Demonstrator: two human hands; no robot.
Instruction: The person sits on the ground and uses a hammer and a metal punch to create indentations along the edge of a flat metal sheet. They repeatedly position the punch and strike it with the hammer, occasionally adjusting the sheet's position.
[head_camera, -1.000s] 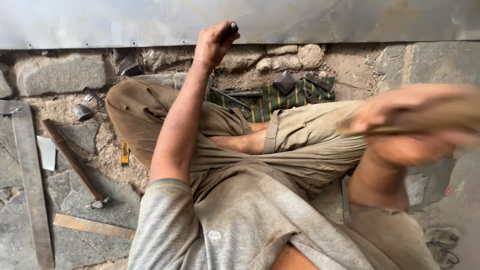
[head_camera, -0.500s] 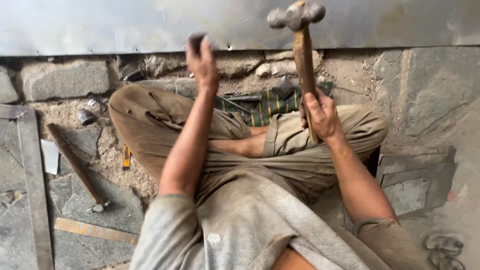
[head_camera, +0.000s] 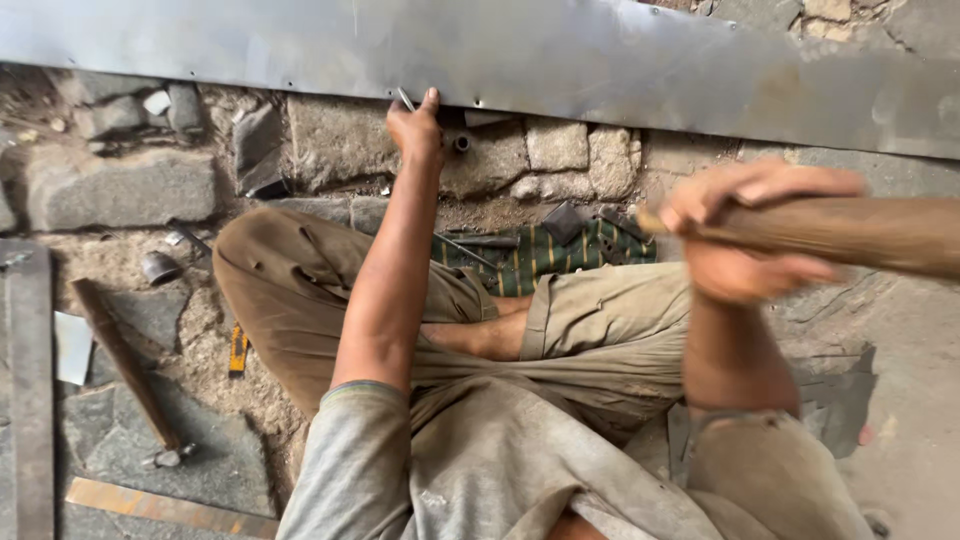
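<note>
Pinching a thin punch (head_camera: 405, 98) against the metal sheet (head_camera: 600, 60) in closed left hand (head_camera: 415, 125) fingers; gripping a raised wooden hammer handle (head_camera: 840, 232) in the clenched right hand (head_camera: 745, 240); striking not yet landing.

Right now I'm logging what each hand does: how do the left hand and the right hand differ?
The left hand is stretched forward with a small thin metal tool pinched at the edge of the metal sheet; the right hand is drawn back near the body, wrapped round a thick wooden handle. The left hand looks sharp, the right hand blurred. The left hand's tool is slim, the right hand's bulky. Both are bare and closed on a tool.
</note>
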